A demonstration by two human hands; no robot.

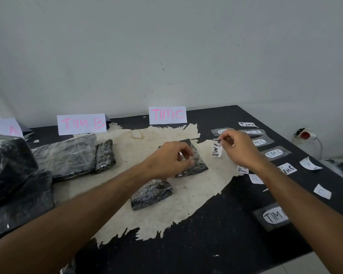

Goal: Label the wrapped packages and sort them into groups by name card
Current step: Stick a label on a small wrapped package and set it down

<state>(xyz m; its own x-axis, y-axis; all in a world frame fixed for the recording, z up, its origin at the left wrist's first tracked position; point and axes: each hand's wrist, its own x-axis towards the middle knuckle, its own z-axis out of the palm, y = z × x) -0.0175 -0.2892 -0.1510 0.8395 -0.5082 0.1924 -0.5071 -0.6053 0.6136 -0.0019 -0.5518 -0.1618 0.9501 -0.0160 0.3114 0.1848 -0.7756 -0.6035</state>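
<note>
Head view. The black bench [216,224], its surface torn away to a pale patch at centre, carries all items. Left hand [167,160] rests on a small black wrapped package [194,166] at centre, fingers curled over it; the grip appears to hold its near edge. Right hand [239,148] pinches a white "TIM B" label [216,150] by its top end, hanging clear just right of that package. A second small package [151,194] lies nearer. Name cards "TIM B" [81,124] and "TIM C" [167,115] stand at the far edge. More wrapped packages [67,155] lie before the TIM B card. Spare labels [275,154] line the right side.
</note>
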